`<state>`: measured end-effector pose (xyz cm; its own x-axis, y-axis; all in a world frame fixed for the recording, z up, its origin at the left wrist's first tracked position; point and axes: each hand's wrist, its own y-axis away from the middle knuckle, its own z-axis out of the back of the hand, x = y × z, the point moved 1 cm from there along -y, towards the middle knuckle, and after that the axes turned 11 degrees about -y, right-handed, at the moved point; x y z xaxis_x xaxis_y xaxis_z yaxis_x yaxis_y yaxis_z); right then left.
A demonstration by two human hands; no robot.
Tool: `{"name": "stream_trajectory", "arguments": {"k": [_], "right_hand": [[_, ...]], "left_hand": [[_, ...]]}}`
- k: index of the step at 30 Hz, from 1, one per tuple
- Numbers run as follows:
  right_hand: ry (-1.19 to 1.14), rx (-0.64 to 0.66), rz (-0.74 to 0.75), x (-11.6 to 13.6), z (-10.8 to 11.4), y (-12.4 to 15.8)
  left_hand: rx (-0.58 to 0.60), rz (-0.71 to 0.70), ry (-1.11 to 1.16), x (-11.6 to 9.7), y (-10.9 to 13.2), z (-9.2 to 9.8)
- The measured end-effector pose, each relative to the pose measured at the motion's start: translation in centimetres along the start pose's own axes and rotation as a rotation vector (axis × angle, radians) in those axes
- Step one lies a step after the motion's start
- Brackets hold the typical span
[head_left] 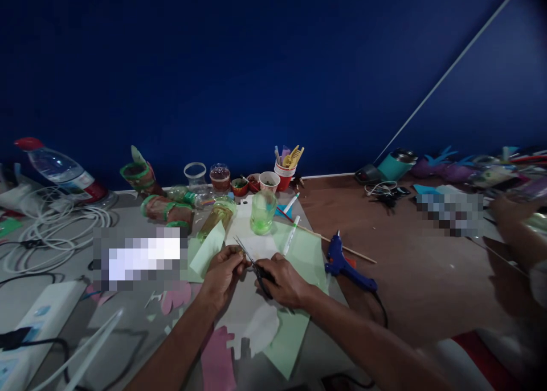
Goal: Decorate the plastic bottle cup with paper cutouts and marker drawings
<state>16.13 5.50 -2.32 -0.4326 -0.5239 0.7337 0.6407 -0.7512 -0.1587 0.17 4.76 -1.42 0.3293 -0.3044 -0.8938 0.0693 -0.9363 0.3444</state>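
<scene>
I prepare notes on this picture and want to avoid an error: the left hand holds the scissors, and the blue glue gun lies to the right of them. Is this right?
Not quite: the right hand, not the left, holds the scissors, as the head view shows. The blue glue gun does lie to their right.

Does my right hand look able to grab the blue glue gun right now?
Probably yes: the blue glue gun lies to the right of your right hand, with green paper but nothing upright between them. That hand holds scissors, though, so it would likely need to set them down first.
</scene>
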Motion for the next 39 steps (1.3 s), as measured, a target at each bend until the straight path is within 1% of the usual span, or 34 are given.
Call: {"name": "stream_trajectory", "arguments": {"k": [7, 13, 17, 20, 23, 26, 29, 31, 33, 36, 39], "right_hand": [[0.020, 0.045, 0.017, -0.4, 0.3, -0.2], [0.004, 0.092, 0.017, -0.4, 0.8, -0.3], [0.019, 0.112, 0.031, -0.3, 1.1, -0.2], [0.030, 0.132, 0.032, -0.4, 1.1, -0.1], [0.016, 0.125, 0.038, -0.7, 1.0, 0.0], [-0.032, 0.083, 0.036, -1.1, 0.9, 0.2], [-0.102, -0.003, -0.032, -1.5, 1.3, 0.3], [-0.134, -0.039, -0.063, -1.5, 1.6, 0.3], [-0.146, -0.017, -0.052, -1.4, 1.8, 0.2], [-0.131, 0.055, -0.018, -1.1, 1.7, 0.2], [-0.117, 0.061, -0.001, -1.0, 1.6, 0.2]], "left_hand": [[-0.027, 0.016, -0.060, 0.5, -0.6, 0.6], [-0.012, 0.023, -0.153, 1.0, -1.2, 1.3], [-0.004, 0.025, -0.250, 0.7, -1.2, 1.6], [-0.029, 0.037, -0.338, 0.4, -1.1, 2.0], [-0.035, 0.048, -0.396, 0.2, -1.1, 2.3], [-0.018, 0.062, -0.366, -0.1, -1.3, 2.3], [0.003, 0.040, -0.266, -0.4, -1.4, 2.1], [0.024, 0.024, -0.221, -0.5, -1.4, 1.9], [0.041, 0.006, -0.209, -0.4, -1.3, 1.8], [0.052, -0.036, -0.230, -0.1, -1.1, 1.8], [0.058, -0.048, -0.271, 0.2, -1.1, 2.0]]}}
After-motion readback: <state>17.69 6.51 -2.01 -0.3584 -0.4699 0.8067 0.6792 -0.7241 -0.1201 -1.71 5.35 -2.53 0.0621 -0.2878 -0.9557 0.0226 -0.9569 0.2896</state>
